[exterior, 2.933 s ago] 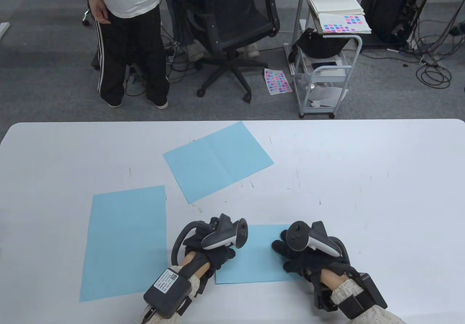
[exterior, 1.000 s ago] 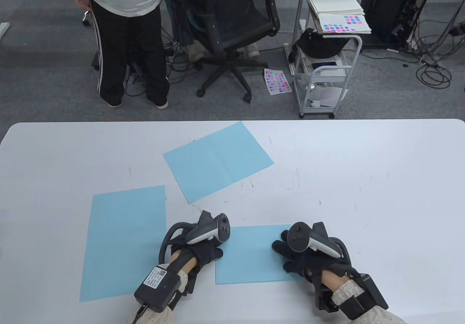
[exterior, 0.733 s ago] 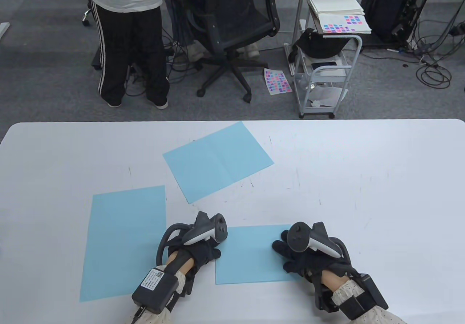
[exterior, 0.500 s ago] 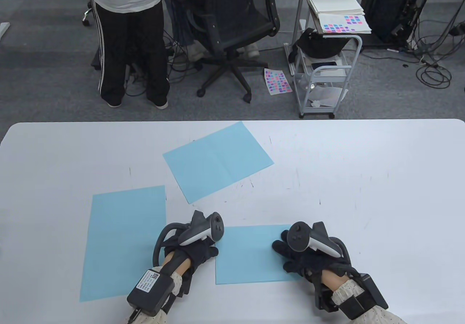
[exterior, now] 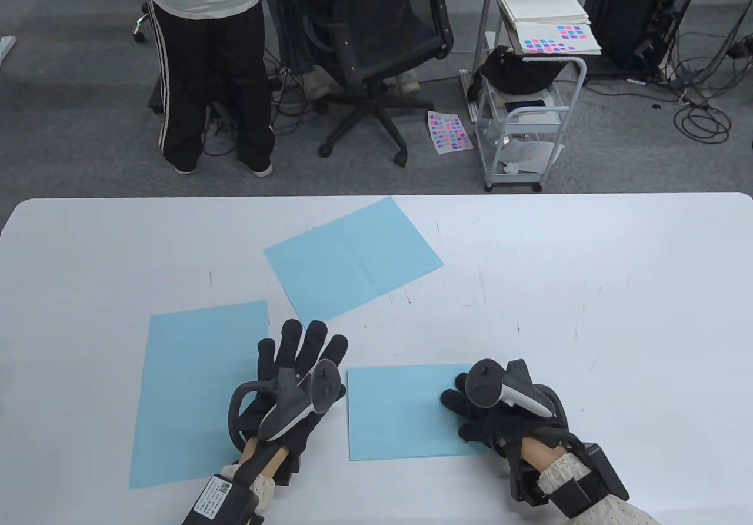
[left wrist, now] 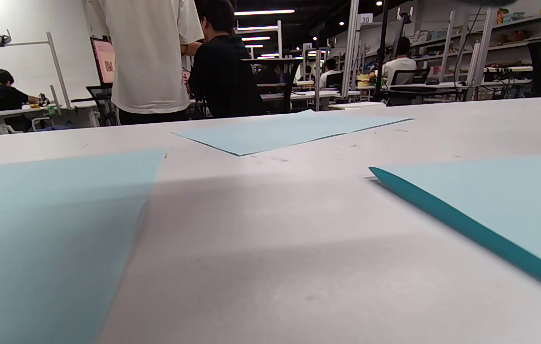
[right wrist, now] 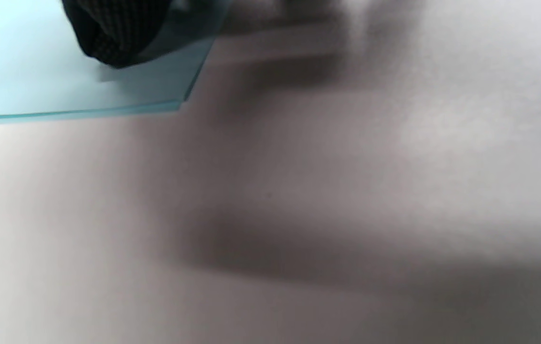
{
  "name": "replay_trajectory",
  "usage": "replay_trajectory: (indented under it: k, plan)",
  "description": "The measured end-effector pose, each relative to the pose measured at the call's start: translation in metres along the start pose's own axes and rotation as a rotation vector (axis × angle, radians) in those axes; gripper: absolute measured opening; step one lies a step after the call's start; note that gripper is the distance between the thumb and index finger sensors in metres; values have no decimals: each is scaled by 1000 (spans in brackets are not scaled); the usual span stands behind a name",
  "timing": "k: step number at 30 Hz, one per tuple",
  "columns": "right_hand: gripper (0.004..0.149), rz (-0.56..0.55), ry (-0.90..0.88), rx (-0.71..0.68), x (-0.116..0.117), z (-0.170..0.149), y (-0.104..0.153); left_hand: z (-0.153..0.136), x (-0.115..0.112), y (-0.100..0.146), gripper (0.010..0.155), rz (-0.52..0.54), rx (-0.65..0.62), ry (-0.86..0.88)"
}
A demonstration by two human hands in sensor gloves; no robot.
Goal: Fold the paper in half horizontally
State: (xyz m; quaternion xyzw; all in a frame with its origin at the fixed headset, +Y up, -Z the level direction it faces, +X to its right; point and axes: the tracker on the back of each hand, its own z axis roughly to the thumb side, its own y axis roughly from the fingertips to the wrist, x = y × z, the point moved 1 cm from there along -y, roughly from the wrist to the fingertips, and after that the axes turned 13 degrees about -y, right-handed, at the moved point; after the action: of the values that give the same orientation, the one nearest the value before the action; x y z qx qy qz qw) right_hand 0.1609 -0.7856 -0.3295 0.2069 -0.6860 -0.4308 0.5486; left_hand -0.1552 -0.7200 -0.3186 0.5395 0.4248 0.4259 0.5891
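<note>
Here, the right hand (exterior: 488, 416) presses flat on the right part of the folded paper (exterior: 400, 413), its fingers (right wrist: 112, 33) on the sheet. Just left of that sheet, the left hand (exterior: 294, 384) lies spread, fingers splayed, touching no paper. Beyond its fingertips sits a creased sheet (exterior: 353, 260); at its left side lies an unfolded sheet (exterior: 194, 389).

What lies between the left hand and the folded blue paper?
Only bare white table: the table view shows left hand beside folded blue paper, apart.
</note>
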Motion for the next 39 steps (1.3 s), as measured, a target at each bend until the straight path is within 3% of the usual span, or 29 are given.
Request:
replay_trajectory:
  k: [14,22,29,39]
  plan:
    - [64,-2,-32,-14,-3,2,0,-23,-15,6,75,-11,16,42]
    - [66,-65,-20,-40,-25,42,-4,-26,-12,8,75,-7,9,60]
    - [68,-138,-49,-41,-39,85,-27,-25,-16,8,75,-38,-4,63]
    - [68,-104,45,72,-25,87,-57,-22,-16,9,76,-49,-30,53]
